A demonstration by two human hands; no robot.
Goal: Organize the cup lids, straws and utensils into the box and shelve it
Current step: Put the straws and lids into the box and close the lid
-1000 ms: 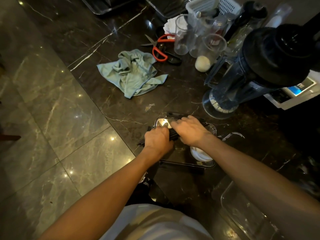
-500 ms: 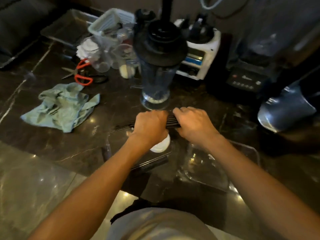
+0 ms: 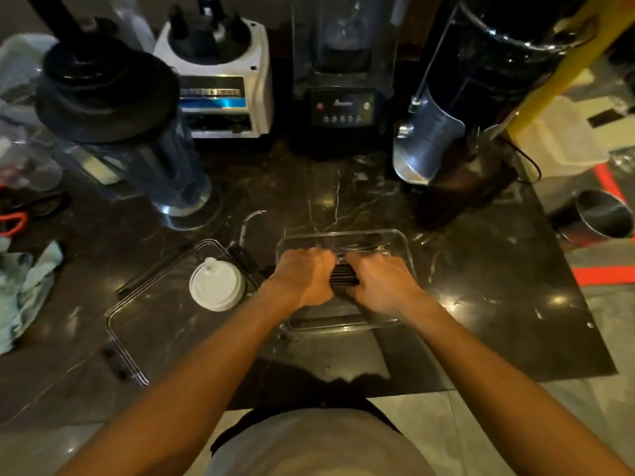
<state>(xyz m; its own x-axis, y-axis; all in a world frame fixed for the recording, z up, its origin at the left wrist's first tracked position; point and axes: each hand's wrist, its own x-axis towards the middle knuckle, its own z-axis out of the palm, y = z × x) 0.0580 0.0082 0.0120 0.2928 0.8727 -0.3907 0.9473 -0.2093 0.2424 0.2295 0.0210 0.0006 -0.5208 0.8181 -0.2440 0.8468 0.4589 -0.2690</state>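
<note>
Now both hands clasp a dark bundle, probably straws, over the clear box: left hand at nine o'clock, right hand at three. Lower it level, lengthwise, so the ends clear the walls.

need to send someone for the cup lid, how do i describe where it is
Start at the tall blender jug with the black lid on the dark marble counter. In front of it lies a round white plastic cup lid inside a clear lid, the only white disc there.
</note>
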